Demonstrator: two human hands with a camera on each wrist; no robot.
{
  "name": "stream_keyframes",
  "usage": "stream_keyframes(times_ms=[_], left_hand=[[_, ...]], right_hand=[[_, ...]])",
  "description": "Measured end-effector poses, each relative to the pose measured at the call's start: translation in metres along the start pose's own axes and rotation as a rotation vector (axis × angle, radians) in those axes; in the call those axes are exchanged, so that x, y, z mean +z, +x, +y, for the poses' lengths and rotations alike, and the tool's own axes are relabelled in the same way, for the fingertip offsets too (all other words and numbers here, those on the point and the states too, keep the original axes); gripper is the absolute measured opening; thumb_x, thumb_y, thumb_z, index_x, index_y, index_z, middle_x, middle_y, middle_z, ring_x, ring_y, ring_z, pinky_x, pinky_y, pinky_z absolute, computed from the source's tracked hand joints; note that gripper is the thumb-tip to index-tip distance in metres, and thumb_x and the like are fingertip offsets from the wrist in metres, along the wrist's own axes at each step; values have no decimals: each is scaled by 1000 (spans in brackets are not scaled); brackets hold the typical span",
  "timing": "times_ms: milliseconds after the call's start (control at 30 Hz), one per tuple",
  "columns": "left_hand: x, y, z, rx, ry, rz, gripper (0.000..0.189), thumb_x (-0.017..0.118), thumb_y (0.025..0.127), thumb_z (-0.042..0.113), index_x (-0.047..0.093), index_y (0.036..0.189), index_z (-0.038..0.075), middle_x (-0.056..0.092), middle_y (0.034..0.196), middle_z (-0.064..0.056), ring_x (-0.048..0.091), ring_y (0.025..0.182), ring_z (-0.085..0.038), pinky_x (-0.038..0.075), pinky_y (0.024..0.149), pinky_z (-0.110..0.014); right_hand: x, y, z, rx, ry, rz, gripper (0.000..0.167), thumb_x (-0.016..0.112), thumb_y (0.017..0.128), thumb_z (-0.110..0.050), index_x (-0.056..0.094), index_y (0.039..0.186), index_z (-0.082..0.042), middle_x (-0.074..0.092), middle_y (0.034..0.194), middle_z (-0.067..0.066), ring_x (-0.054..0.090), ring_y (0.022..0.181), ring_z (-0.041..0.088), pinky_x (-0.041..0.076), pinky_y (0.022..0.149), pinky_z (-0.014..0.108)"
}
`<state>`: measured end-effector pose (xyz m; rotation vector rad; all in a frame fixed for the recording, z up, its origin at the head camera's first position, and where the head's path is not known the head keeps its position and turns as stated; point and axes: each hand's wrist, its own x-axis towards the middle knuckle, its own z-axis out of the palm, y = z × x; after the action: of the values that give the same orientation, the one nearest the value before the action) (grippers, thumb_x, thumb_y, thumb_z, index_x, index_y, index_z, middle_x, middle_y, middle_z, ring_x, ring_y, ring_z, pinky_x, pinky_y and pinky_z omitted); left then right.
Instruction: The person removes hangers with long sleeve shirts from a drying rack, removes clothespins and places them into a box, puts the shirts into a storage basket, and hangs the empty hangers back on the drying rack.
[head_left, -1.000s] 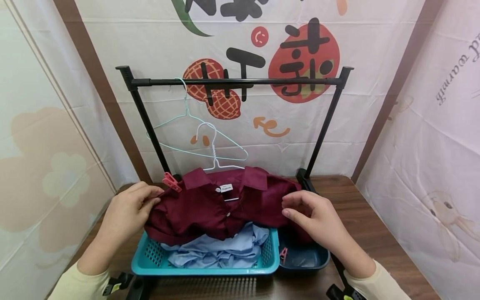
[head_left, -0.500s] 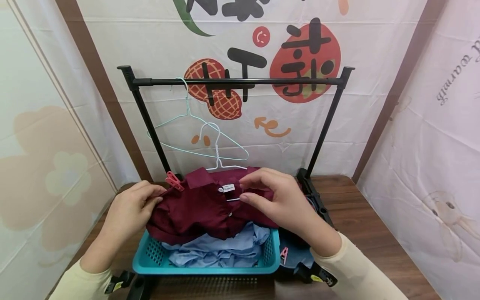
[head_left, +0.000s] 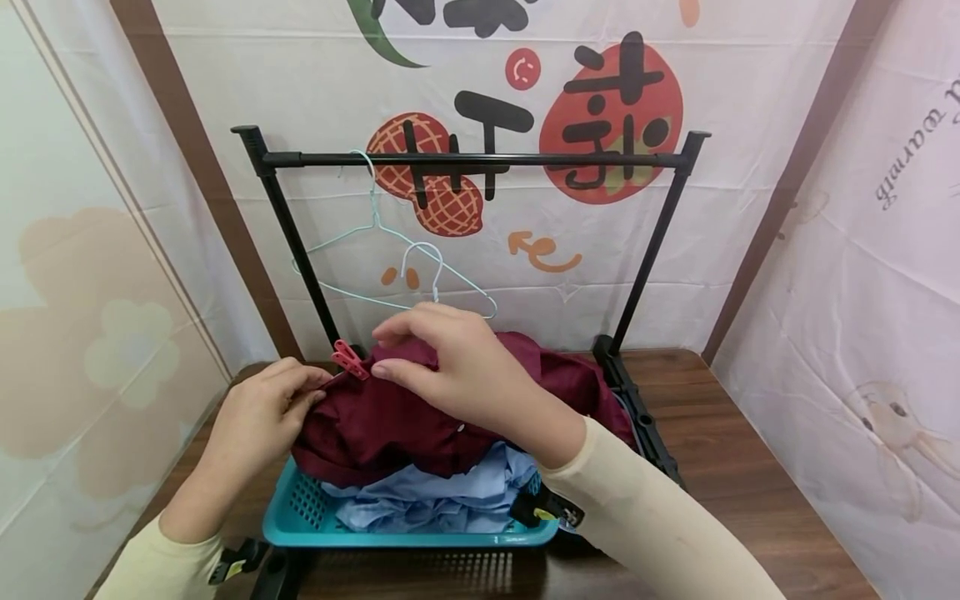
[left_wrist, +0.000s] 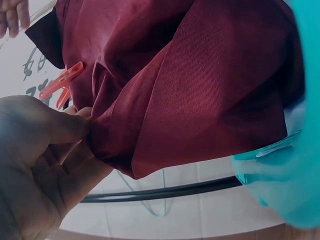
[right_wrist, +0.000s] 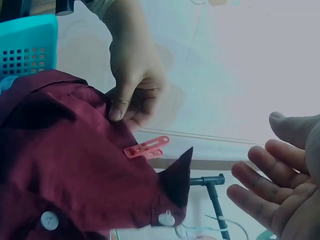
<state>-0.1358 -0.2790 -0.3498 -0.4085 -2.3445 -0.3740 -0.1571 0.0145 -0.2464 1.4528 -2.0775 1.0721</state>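
A maroon collared shirt lies over the basket, with a white wire hanger sticking up from behind its collar. My left hand pinches the shirt's shoulder edge between thumb and fingers; the left wrist view shows the fabric bunched there. A red clothespin is clipped on the shoulder between that hand and the collar. My right hand is over the collar, thumb and fingers apart near the clothespin, holding nothing. In the right wrist view, its fingers are loosely spread, clear of the shirt.
Light blue cloth lies in the turquoise basket under the shirt. Behind stands a black rack with a crossbar, from which a pale turquoise hanger hangs. The wooden table extends to the right.
My right hand has left the shirt's right side and moved left across the collar toward the clothespin. My left hand keeps its pinch on the shoulder, almost still.
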Motion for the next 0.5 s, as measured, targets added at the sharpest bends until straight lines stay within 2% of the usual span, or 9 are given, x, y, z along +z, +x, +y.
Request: stream_keyframes(times_ms=[100,267,500], left_hand=[[0,-1,0,2,-4,3,23,83,81,1,75,94,18,64,84,7,51,66,-8,43,57,-32],[2,-2,1,12,-9,5,23,84,80,1,75,94,18,64,84,8,52,66,-8,44,57,-31],[1,-1,2,9,-9,9,24,84,80,1,76,94,18,64,85,7,54,67,-9,45,57,-32]], right_hand=[[6,10,1,-20,-23,-45,26,77,94,-23,72,116,-12,71,113,-2,63,109,4,48,95,17],[13,26,2,-7,-63,-132,29,74,96,-25,70,122,-12,70,118,-2,63,112,2,46,97,15],[28,51,0,130,-161,-223,33,72,98,-32,69,125,-14,67,121,-5,62,111,1,46,92,12]])
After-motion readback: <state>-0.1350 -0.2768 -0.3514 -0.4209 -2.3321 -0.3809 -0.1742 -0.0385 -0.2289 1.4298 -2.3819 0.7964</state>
